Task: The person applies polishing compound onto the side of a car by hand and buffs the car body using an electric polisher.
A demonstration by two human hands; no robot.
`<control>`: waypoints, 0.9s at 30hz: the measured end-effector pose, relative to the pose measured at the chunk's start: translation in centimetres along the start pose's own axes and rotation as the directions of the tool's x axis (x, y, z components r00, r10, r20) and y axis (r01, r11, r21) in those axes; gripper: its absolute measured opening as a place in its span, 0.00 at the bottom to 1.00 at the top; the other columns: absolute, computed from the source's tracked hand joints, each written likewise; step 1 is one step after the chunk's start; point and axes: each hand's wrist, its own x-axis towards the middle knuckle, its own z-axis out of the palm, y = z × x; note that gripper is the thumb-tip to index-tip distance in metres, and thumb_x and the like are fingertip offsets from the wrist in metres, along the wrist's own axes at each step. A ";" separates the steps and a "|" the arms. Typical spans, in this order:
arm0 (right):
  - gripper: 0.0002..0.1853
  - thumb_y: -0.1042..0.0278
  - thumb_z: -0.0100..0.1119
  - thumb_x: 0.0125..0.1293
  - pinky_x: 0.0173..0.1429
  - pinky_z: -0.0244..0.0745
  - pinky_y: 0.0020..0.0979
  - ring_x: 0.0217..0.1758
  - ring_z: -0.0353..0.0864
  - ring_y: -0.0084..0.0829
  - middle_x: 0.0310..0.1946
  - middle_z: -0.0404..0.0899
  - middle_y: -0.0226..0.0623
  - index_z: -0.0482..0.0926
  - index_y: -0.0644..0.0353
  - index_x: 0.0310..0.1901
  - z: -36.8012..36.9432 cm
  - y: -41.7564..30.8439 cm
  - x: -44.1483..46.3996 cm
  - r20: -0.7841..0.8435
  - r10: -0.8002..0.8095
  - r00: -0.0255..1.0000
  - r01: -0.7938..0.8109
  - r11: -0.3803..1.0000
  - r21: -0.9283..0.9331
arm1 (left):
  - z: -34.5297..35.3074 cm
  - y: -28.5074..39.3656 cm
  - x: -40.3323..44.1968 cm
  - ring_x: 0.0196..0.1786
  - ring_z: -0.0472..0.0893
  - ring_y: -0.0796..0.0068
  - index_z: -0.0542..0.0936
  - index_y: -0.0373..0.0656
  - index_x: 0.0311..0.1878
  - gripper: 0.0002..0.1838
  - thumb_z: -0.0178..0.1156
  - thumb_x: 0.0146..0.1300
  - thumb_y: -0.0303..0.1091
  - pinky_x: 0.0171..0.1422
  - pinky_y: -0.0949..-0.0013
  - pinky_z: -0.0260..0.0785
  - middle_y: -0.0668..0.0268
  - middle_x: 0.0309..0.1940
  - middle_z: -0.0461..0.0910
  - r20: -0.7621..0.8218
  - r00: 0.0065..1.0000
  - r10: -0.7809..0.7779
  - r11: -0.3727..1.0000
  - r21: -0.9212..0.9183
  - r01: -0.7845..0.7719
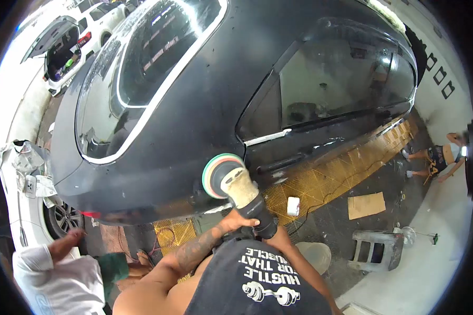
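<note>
My left hand (238, 221) is closed around the dark body of a power sander (242, 191), thumb across the top. The sander has a dusty cream head and a round pad (220, 176) with green and red rims. My right hand (276, 236) is at the tool's rear end, wrapped on it from below; its fingers are mostly hidden. The pad faces the matte dark side panel of a car (194, 139), just below its side windows. Whether it touches the panel I cannot tell. White masking tape (157, 100) borders the car's rear window.
At lower left a person in a white shirt (63, 278) stands close to my left arm. Another person (439, 160) is far right. Yellow floor grating (326, 178), a cable (312, 210), cardboard (366, 205), a bucket (314, 256) and a grey bumper-like part (376, 251) lie around.
</note>
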 end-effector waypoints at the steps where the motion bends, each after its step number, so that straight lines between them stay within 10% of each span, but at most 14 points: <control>1: 0.27 0.62 0.77 0.44 0.51 0.81 0.41 0.46 0.90 0.44 0.42 0.89 0.47 0.85 0.59 0.50 -0.1 -0.1 -0.6 -0.056 0.019 0.998 -0.016 0.999 0.051 | 0.3 -0.4 0.4 0.68 0.72 0.62 0.70 0.38 0.69 0.43 0.79 0.52 0.39 0.76 0.58 0.62 0.57 0.64 0.76 -0.002 1.000 0.007 0.996 0.086 -0.007; 20: 0.25 0.54 0.78 0.49 0.49 0.82 0.39 0.44 0.91 0.43 0.36 0.89 0.47 0.87 0.56 0.48 -1.9 -3.6 -2.6 -0.137 -0.002 0.991 0.028 0.983 0.183 | 0.8 1.1 1.7 0.68 0.71 0.62 0.69 0.37 0.70 0.44 0.80 0.52 0.39 0.76 0.59 0.61 0.58 0.64 0.76 0.007 1.000 0.000 0.998 0.061 -0.001; 27: 0.27 0.57 0.78 0.48 0.50 0.82 0.39 0.46 0.90 0.41 0.39 0.89 0.45 0.86 0.56 0.51 -2.1 -4.5 -1.2 -0.033 -0.006 0.999 0.004 0.999 -0.042 | -0.3 0.2 -0.4 0.64 0.75 0.64 0.72 0.39 0.66 0.39 0.79 0.52 0.38 0.73 0.60 0.65 0.59 0.60 0.78 -0.046 0.992 0.113 0.993 0.016 -0.113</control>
